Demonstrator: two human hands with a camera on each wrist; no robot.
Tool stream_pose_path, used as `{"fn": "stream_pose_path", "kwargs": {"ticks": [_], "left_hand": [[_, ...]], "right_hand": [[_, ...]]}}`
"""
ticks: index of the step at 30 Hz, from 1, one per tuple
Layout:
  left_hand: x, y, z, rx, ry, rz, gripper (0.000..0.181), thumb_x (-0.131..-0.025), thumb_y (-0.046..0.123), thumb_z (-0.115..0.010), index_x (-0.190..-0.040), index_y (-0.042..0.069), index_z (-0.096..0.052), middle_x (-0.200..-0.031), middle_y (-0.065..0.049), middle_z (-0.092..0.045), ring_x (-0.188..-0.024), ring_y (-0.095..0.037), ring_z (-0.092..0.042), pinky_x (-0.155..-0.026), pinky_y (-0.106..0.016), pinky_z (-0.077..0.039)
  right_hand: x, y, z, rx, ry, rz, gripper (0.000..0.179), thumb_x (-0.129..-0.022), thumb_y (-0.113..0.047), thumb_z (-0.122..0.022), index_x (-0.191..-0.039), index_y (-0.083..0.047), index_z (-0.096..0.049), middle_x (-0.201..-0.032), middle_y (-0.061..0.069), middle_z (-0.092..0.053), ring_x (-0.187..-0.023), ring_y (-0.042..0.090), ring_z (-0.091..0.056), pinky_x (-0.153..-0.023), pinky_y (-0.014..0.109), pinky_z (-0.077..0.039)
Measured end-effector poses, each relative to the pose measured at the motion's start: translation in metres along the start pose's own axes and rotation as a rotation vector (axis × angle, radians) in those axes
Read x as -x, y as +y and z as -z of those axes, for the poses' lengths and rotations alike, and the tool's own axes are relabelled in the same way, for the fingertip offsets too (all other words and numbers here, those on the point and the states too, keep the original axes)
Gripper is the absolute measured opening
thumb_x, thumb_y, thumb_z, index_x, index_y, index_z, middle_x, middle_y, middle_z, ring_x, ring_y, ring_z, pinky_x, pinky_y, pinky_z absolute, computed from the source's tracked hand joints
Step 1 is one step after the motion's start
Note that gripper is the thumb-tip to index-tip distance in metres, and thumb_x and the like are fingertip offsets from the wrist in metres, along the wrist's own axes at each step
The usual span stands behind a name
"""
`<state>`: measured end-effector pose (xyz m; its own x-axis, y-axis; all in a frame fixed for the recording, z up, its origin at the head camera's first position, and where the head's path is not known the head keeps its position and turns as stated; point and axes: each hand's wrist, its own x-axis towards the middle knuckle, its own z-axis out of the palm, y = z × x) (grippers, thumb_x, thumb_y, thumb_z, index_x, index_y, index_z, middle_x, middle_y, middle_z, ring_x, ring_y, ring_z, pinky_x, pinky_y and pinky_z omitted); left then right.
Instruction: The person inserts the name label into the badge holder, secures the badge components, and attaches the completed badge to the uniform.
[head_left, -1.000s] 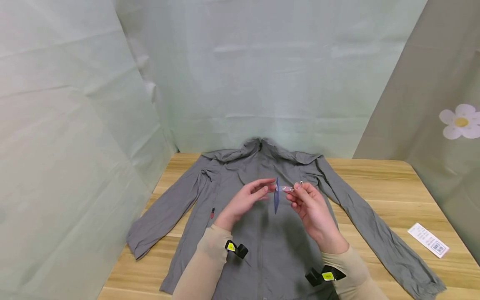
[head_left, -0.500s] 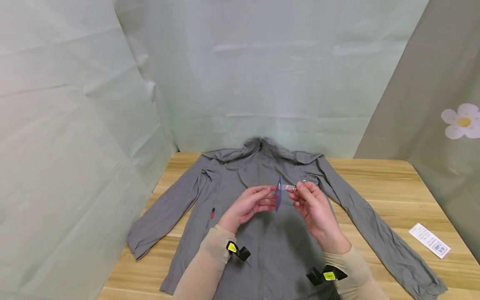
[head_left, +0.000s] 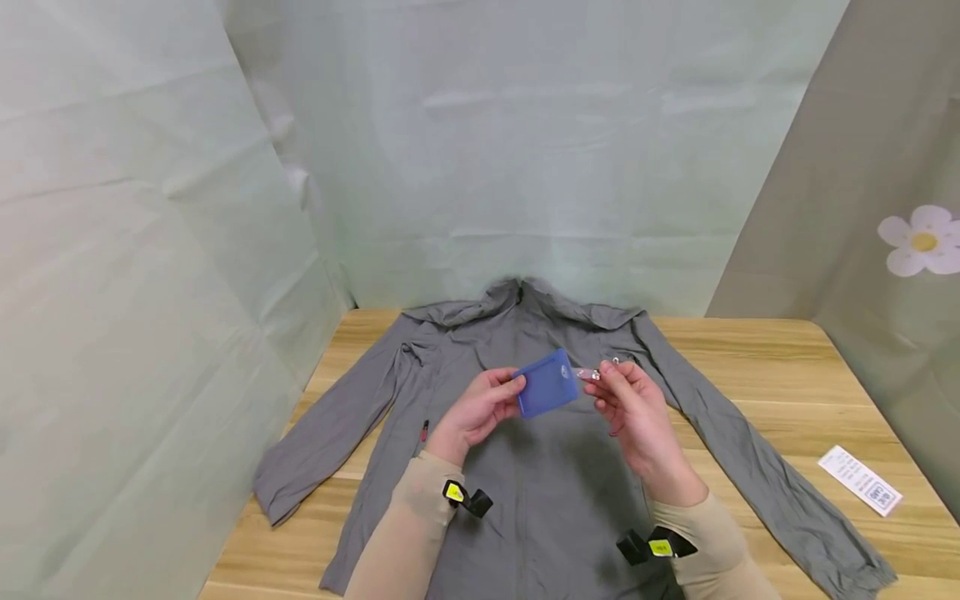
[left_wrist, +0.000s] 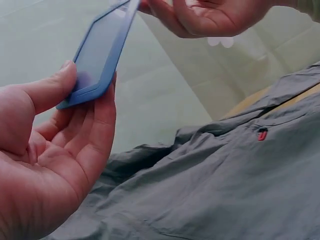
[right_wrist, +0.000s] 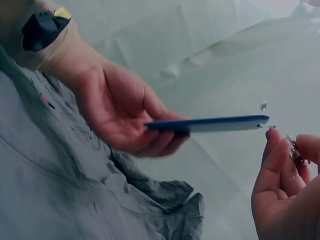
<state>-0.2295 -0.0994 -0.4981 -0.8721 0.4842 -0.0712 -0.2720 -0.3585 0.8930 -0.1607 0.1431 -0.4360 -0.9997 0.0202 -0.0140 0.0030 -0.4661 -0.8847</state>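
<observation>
A blue badge holder (head_left: 548, 385) with a clear window is held up over the grey jacket (head_left: 517, 500), its broad face tilted toward the head view. My left hand (head_left: 480, 410) pinches its left end, thumb on the front and fingers behind, as the left wrist view shows. A short clear strap (head_left: 587, 374) runs from the slotted end toward my right hand (head_left: 637, 417). That hand pinches the metal clip (right_wrist: 294, 149) on the strap between thumb and fingers; part of the clip is hidden by them. The jacket lies flat, front up, with sleeves spread.
A white printed card (head_left: 860, 481) lies on the wooden table (head_left: 757, 358) right of the jacket's sleeve. Pale cloth (head_left: 525, 167) hangs behind and at the left, and a grey-brown cloth with a flower print (head_left: 924, 242) at the right. The jacket has a red zip pull (head_left: 424, 430).
The badge holder has turned from edge-on to face-on in the head view. My left hand, at first apart from it, now grips its end. The right hand has shifted slightly right, still holding the clip.
</observation>
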Motion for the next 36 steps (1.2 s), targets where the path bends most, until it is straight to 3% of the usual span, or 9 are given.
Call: {"fn": "stream_pose_path", "kwargs": {"ticks": [11,16,22,36], "left_hand": [[0.005,0.015,0.007,-0.079,-0.092,-0.032,0.021,-0.114,0.003,-0.045,-0.111,0.011,-0.065,-0.087,-0.002,-0.074,-0.071,-0.012,-0.074,-0.07,-0.034,-0.064],[0.005,0.019,0.005,-0.112,-0.075,-0.049,0.016,-0.112,0.004,-0.05,-0.112,0.011,-0.064,-0.087,-0.002,-0.075,-0.071,-0.012,-0.074,-0.068,-0.033,-0.065],[0.007,0.021,0.004,-0.132,-0.057,-0.033,0.014,-0.112,0.003,-0.052,-0.113,0.01,-0.064,-0.088,-0.003,-0.075,-0.069,-0.013,-0.074,-0.068,-0.034,-0.065],[0.007,0.017,0.006,-0.166,-0.039,-0.022,0.012,-0.112,0.007,-0.053,-0.119,0.008,-0.063,-0.091,-0.003,-0.076,-0.071,-0.013,-0.074,-0.07,-0.033,-0.064]], "right_hand": [[-0.005,-0.005,0.004,0.114,0.051,0.005,0.02,-0.108,-0.013,-0.066,-0.09,-0.014,-0.059,-0.089,-0.002,-0.079,-0.079,0.009,-0.075,-0.067,0.02,-0.057],[-0.008,-0.006,0.008,0.183,0.052,0.013,0.019,-0.106,-0.01,-0.069,-0.088,-0.014,-0.064,-0.086,-0.004,-0.078,-0.076,0.009,-0.073,-0.066,0.022,-0.056],[-0.01,-0.006,0.016,0.277,0.032,-0.014,0.008,-0.105,-0.01,-0.072,-0.098,-0.015,-0.074,-0.084,-0.006,-0.078,-0.076,0.008,-0.072,-0.067,0.023,-0.058],[-0.013,-0.007,0.025,0.292,0.013,-0.018,0.006,-0.104,-0.013,-0.073,-0.108,-0.012,-0.078,-0.091,-0.003,-0.08,-0.083,0.011,-0.074,-0.073,0.023,-0.06]]}}
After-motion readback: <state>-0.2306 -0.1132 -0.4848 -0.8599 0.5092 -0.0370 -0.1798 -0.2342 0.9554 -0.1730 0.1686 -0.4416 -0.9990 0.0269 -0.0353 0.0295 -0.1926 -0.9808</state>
